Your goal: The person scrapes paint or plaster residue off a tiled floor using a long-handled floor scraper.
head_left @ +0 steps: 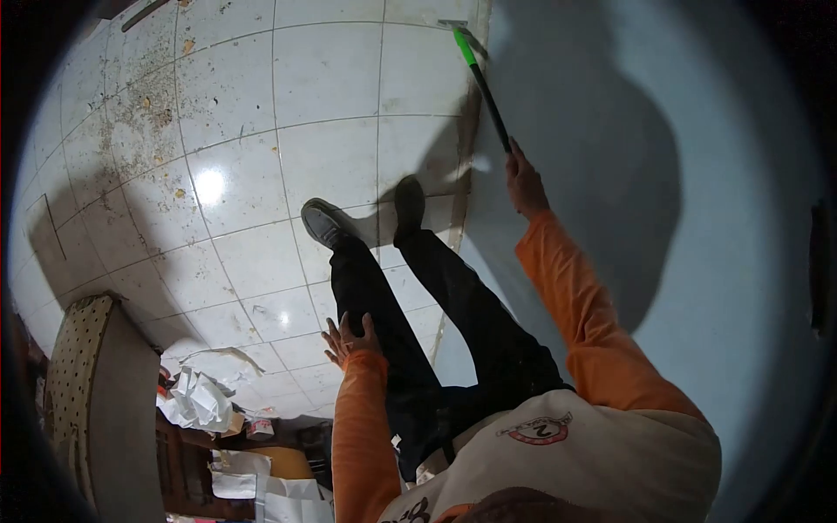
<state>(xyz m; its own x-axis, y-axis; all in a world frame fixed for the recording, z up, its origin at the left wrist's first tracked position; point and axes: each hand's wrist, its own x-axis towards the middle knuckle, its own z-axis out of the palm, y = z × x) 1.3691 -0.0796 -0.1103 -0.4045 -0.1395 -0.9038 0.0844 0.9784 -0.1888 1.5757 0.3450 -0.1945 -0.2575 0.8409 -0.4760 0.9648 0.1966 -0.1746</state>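
My right hand [526,181] is closed round the black handle of a long scraper [490,103]. The scraper's green neck and flat head reach the tiled floor [331,74] at the top, close to the foot of the pale blue wall. My left hand [350,338] holds nothing; its fingers are spread over my left thigh, near the knee. Whether it touches the trousers [370,292] I cannot tell.
Dirt and crumbs [148,105] lie on the tiles at the upper left. A perforated panel [78,375] stands at the lower left. Beside it are a white plastic bag [199,399] and papers [288,501]. The blue wall [741,261] runs along the right.
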